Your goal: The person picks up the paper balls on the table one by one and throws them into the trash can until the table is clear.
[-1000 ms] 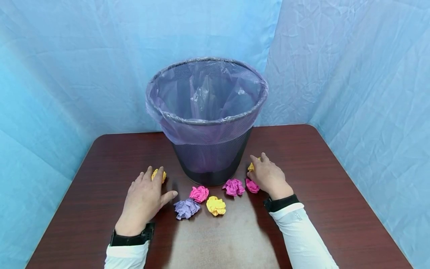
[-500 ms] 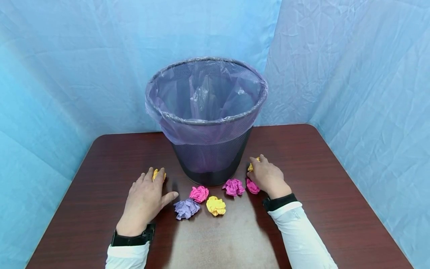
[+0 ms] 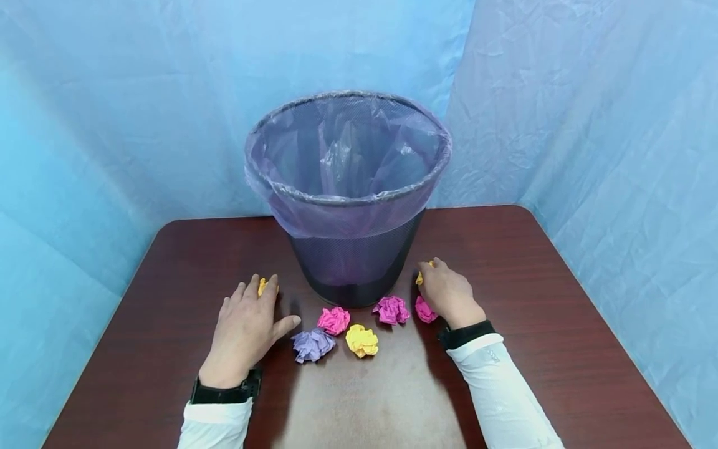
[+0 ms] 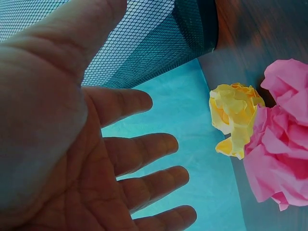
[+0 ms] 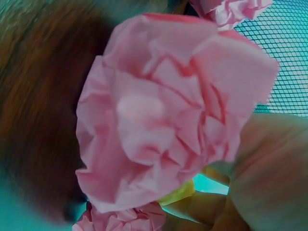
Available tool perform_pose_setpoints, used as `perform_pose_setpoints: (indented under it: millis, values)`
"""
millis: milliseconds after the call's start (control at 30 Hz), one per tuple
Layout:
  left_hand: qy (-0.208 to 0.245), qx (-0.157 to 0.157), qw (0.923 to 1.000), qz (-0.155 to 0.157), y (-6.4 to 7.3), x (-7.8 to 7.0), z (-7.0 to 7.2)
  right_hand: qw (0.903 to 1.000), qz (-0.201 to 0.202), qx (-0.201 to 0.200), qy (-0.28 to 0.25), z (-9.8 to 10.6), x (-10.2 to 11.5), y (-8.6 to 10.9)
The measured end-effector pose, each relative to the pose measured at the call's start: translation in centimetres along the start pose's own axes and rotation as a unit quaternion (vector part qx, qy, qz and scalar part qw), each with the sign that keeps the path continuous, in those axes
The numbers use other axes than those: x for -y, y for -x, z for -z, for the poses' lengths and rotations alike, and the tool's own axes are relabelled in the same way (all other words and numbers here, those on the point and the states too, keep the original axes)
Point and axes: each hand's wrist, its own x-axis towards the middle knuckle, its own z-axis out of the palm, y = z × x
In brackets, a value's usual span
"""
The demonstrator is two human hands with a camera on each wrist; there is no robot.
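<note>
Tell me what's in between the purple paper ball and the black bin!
A pink paper ball lies between the purple paper ball and the black bin, as the head view shows.

Bin [image 3: 354, 265] on table [image 3: 561, 349]; paper balls [image 3: 334, 320] before, beside.

Head view: bright, mostly sharp. Pale glare on the table [image 3: 359, 405], near centre; dark shadows along the inner side of both sleeves [image 3: 502, 383]; small highlights on the bin bag [image 3: 338, 156]. Left wrist view: dimmer, cyan cast, bin mesh [image 4: 144, 36] fairly crisp. Right wrist view: soft overall; pink paper ball [image 5: 159, 120] hazy with a pale spot, table blurred at left.
</note>
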Motion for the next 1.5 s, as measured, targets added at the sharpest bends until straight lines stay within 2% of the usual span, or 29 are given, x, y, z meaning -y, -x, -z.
perform_pose_setpoints:
  millis: [300, 567, 867, 1033, 1500]
  values:
    - [0.000, -0.018, 0.9998, -0.006, -0.7, -0.5, 0.2, 0.9993, 0.017, -0.030, 0.018, 0.6, -0.7, 0.3]
    - [0.001, -0.039, 0.9992, -0.009, -0.5, -0.6, 0.5, 0.9983, 0.022, -0.053, 0.009, 1.2, -0.6, 0.7]
    - [-0.002, -0.050, 0.9987, -0.010, -0.1, -0.3, 1.3, 0.9964, 0.041, -0.075, 0.003, 1.7, -0.1, 1.0]
    - [0.002, -0.040, 0.9992, -0.001, -0.1, -0.2, 1.9, 0.9945, 0.047, -0.093, -0.006, 2.2, 0.1, 1.1]
    - [-0.006, -0.047, 0.9989, -0.006, -0.2, -0.3, 3.6, 0.9880, 0.070, -0.137, -0.012, 5.7, 0.1, 2.1]
